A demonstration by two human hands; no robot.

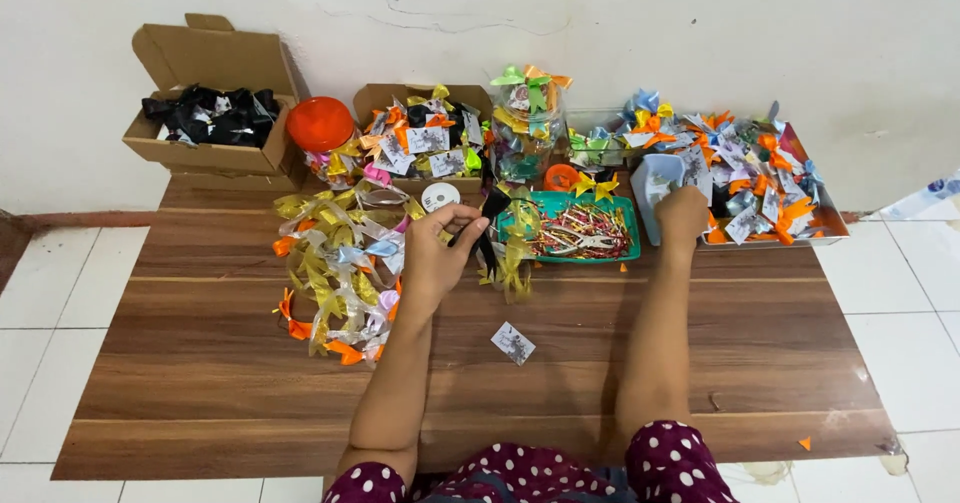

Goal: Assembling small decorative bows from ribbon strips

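Observation:
My left hand [437,253] pinches a black ribbon piece [489,215] above the wooden table [230,363], next to a heap of loose gold, orange and pastel ribbons [335,263]. My right hand [683,213] reaches forward, fingers curled, at the edge of a small pale blue container [652,188] beside a tray of finished ribbon bows [765,178]; what it holds is hidden. A small printed tag [513,343] lies on the table between my arms. A teal tray [585,231] with thin coloured strips sits just ahead.
At the back stand a cardboard box of black bows [212,118], an orange lid [320,123], a second box of mixed bows [425,138], a clear jar of bows [527,123] and a white tape roll [440,197]. White wall behind, tiled floor around.

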